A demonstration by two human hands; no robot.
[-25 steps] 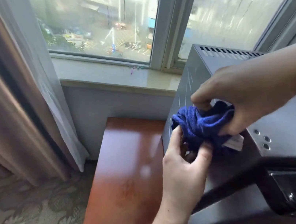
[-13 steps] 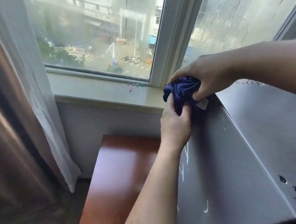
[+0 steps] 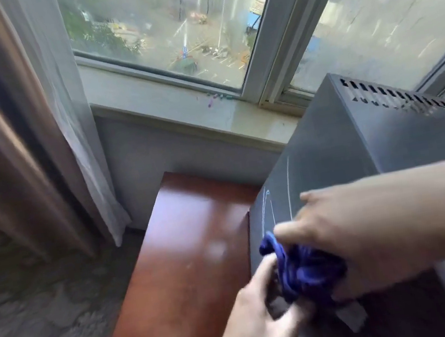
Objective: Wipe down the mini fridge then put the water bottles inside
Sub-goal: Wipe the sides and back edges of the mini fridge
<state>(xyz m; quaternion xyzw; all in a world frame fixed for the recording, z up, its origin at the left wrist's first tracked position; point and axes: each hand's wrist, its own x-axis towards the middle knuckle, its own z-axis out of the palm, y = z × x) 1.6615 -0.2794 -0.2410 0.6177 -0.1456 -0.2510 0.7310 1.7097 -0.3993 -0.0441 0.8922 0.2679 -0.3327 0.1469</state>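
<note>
Beside the window (image 3: 165, 26), in the head view, a grey mini fridge (image 3: 326, 138) stands on a reddish wooden table (image 3: 188, 260), its back with the row of vent slots (image 3: 407, 97) close to the window sill (image 3: 177, 108). Both hands meet at the fridge's left side wall, near its front lower part. The right hand (image 3: 369, 230) reaches in from the right with its grip closed around a bunched blue cloth (image 3: 302, 269), the thumb and forefinger stretched out over the top of the bundle. The left hand (image 3: 263, 315) comes up from below, and its grip also closes on the lower part of the cloth, fingers curled into the folds. The picture is blurred here, so exactly which fingers pinch the fabric is hard to tell.

My judgement is that the cloth is held in both hands so it can be gathered into a firmer pad against the side wall, where pale curved streaks (image 3: 267, 205) mark the metal. A bunched cloth gives a thick wad to press with, and the left hand steadies it from below.

Curtains (image 3: 21, 126) hang at the left, clear of the table. No water bottles are visible, and the fridge door is out of sight, so the wiping stage looks unfinished and loading has not begun.
</note>
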